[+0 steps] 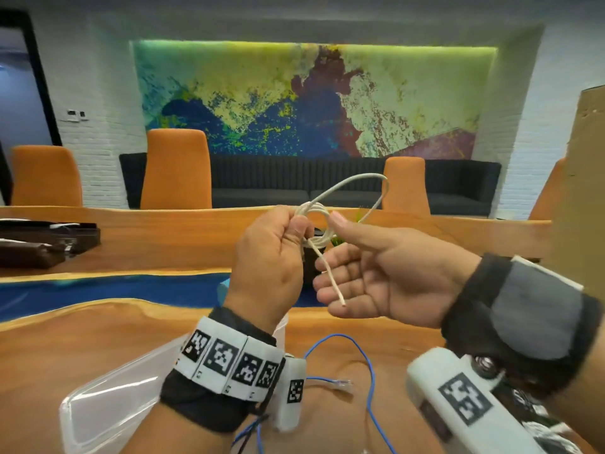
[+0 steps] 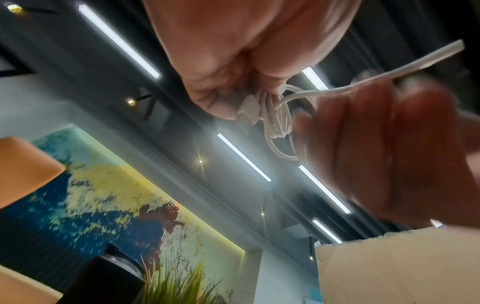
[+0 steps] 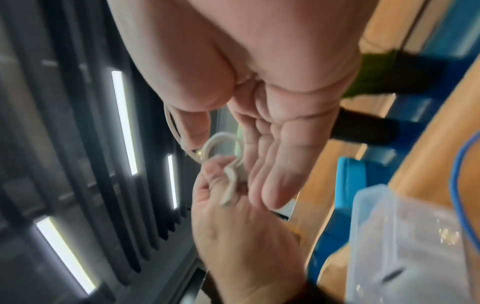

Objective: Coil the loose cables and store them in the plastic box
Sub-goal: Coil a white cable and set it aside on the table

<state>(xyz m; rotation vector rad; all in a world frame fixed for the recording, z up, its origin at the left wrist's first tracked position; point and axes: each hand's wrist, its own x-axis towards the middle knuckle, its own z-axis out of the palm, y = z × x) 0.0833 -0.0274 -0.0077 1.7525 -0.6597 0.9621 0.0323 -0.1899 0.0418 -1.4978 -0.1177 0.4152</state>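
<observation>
White cable (image 1: 316, 221): partly coiled, held in the air above the table (image 1: 82, 348), one large loop standing free, short tail hanging across the right palm. Left hand (image 1: 271, 260): fingers curled, pinching the gathered turns. Right hand (image 1: 386, 273): palm up, fingers relaxed and spread, thumb apparently touching the coil, though blur leaves a grip uncertain. Plastic box (image 1: 108, 401): near table edge, under the left wrist. Blue cable (image 1: 368, 358): loose on the table beside it. Handling note: lay the free loop onto the held turns at matching size, keep the pinch firm, tuck the tail.
</observation>
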